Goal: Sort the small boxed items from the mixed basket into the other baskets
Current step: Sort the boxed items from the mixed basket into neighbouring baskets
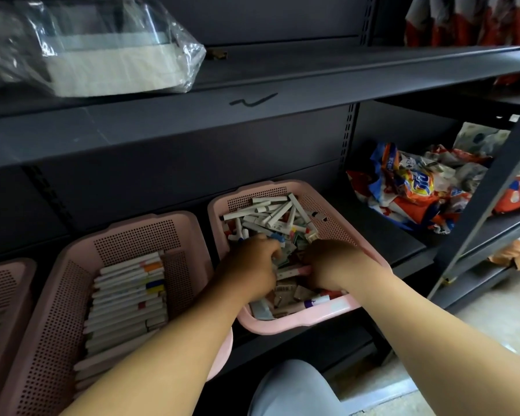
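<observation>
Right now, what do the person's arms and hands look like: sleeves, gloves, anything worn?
The left hand and right hand wear no gloves, and no ring, watch or bracelet shows. Both forearms are uncovered down to the frame edge, with no sleeve in view.

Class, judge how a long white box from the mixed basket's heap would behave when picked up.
Probably light and stiff: the long white boxes keep straight edges. Flat-sided, so unlikely to roll. Heaped loosely in the basket, neighbours may slide when one lifts.
</observation>
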A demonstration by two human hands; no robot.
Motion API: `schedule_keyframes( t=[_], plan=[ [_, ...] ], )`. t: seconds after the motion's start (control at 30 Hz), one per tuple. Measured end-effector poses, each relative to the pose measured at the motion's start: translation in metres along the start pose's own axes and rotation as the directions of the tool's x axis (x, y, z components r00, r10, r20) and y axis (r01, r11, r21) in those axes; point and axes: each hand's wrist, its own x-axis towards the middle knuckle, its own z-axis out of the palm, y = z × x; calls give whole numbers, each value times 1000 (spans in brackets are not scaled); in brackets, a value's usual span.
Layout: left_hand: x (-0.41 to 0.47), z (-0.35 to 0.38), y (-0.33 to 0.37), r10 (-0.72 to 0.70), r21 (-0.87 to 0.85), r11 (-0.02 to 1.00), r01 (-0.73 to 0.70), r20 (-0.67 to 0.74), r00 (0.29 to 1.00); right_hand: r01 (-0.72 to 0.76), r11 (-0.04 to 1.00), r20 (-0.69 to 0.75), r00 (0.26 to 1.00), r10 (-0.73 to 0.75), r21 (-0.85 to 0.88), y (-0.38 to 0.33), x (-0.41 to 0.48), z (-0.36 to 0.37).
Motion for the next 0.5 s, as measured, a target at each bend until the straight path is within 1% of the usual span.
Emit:
schedule_keyframes(
  t=[0.07, 0.1, 0.17, 0.23, 0.33, 0.4, 0.5],
  plan=[
    [0, -2, 0, 1, -48, 999, 0, 6, 1000, 0, 999, 6, 1000, 0, 38, 1, -1, 1],
    [-1, -2, -1, 0, -46, 999, 0, 17, 1000, -3, 999, 8, 1000, 3, 48, 1, -1, 1],
    [0, -2, -1, 11, 1, 1000, -11, 47, 999, -20, 992, 18, 1000, 18, 123, 2, 0, 3],
    [1, -1, 0, 4, 56, 998, -8, 78, 997, -39, 967, 42, 999, 29, 253, 3, 0, 4],
    [1, 2, 6, -43, 141, 990, 29, 98, 994, -30, 940, 60, 998, 11, 339, 7, 2, 6],
    [1, 5, 6, -57, 159, 986, 42, 90, 994, -88, 897, 32, 996, 82, 433, 10, 5, 9],
    [-1, 4, 2, -41, 89, 995, 40, 12, 999, -134, 878, -51, 983, 177, 459, 14, 11, 11]
  ],
)
